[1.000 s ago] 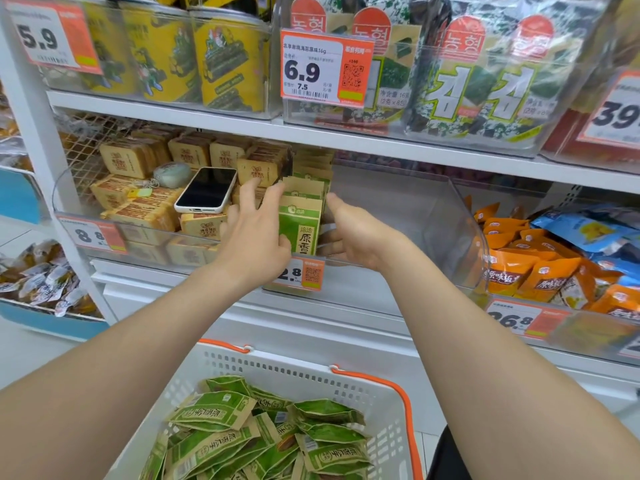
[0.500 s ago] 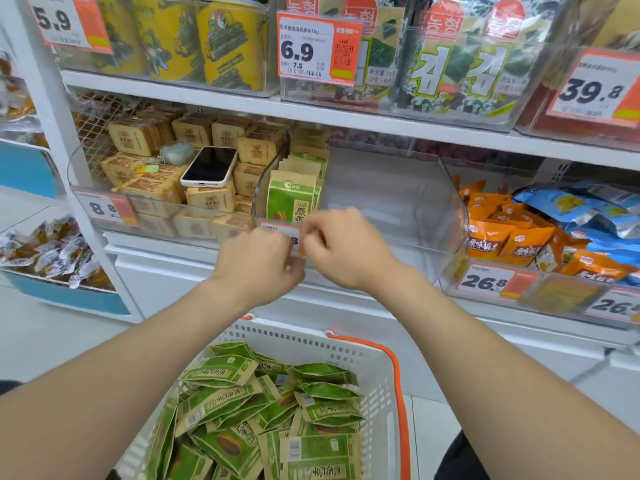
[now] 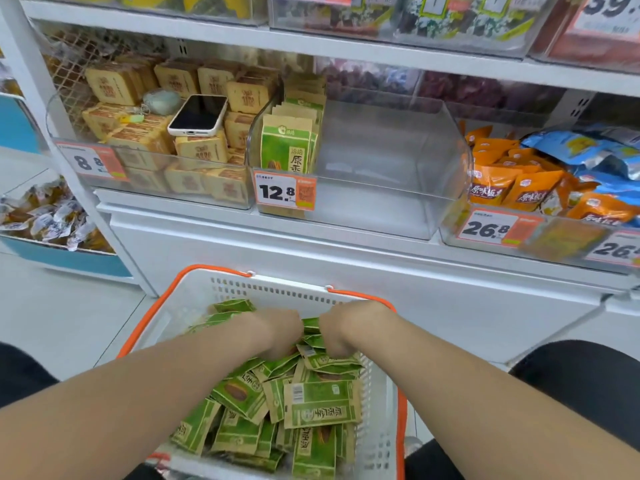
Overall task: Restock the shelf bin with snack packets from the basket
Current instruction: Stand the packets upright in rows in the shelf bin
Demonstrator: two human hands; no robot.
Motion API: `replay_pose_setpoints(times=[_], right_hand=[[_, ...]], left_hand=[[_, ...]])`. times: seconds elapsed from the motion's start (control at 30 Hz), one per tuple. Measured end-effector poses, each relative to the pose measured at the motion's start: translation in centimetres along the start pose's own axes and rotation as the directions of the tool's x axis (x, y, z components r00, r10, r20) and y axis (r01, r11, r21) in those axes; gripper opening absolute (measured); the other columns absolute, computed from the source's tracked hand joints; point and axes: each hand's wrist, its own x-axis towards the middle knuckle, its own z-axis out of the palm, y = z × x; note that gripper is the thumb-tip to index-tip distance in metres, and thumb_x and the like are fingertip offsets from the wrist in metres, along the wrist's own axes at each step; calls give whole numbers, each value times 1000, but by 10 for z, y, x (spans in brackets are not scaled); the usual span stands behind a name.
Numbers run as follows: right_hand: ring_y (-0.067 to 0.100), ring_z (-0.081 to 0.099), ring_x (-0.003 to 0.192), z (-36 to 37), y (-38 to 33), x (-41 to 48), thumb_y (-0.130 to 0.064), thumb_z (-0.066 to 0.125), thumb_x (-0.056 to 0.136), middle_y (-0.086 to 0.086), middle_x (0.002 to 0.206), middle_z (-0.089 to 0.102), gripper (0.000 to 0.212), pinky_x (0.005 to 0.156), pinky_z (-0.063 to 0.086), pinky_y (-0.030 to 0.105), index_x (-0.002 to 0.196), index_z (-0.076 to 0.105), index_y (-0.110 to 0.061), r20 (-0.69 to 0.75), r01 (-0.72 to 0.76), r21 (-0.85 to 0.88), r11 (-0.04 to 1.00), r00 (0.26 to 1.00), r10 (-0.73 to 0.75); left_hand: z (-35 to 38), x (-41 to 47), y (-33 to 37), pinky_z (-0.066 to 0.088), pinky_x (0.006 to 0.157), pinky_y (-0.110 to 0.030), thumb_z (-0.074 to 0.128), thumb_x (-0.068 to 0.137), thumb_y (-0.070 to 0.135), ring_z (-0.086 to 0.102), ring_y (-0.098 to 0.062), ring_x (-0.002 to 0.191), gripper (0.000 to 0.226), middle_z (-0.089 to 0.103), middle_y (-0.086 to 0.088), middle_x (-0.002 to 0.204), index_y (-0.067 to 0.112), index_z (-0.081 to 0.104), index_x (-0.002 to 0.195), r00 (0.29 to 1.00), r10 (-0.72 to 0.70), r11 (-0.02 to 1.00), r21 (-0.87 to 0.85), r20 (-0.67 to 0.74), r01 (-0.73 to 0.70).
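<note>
My left hand (image 3: 277, 332) and right hand (image 3: 341, 329) sit among green packets (image 3: 322, 403) at the basket (image 3: 194, 292) far edge; each grip I cannot tell. The bin (image 3: 391, 161) tag (image 3: 284, 190) reads 12.8.

The snack packets (image 3: 322, 403) are green and tan, the basket (image 3: 277, 289) white with orange rim, the price tag (image 3: 284, 191) white and orange

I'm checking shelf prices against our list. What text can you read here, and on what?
"12.8": price tag on the clear shelf bin.
"8.8": left tag on the brown packets' bin.
"26.8": right tag below the orange packets.
"39.": top-right tag, cut off.
"原": front green packet in the shelf bin.
Small tag print and the basket packets' print: too blurred.
</note>
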Motion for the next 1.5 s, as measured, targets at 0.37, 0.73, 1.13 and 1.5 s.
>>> replay_pose_setpoints(times=[0.37,0.73,1.13,1.5], right_hand=[[25,62,94,-6,20,3,-18,44,102,7,116,65,27,89,56,41,118,64,-11,82,-51,-28,998,995,54],[27,65,105,-16,40,-2,-21,46,103,3,115,59,49,99,56,43,151,45,-15,56,-102,-25,995,993,103],[27,62,115,-11,53,4,-29,80,87,4,132,61,64,97,55,43,140,47,-17,-275,84,335,939,961,12],[23,65,92,-42,42,-12,-46,42,110,-4,93,70,29,76,48,39,104,59,-24,-754,498,637,588,561,342]], left_hand=[[16,30,6,54,103,-48,68,93,12,56,-34,128,58,48,-11,146,11,52,149,993,81,988,122,80,-90],[-11,16,-13,45,66,-23,64,90,0,64,-17,85,33,67,8,93,31,58,81,890,-184,800,-590,-417,-111],[-55,-36,-33,50,62,-21,55,106,7,60,-11,72,20,67,-10,106,19,70,102,747,-409,398,-839,-525,-371],[-102,-89,-23,61,60,-31,68,102,33,77,-21,78,23,80,-7,93,11,76,103,698,-655,-272,-771,-291,-576]])
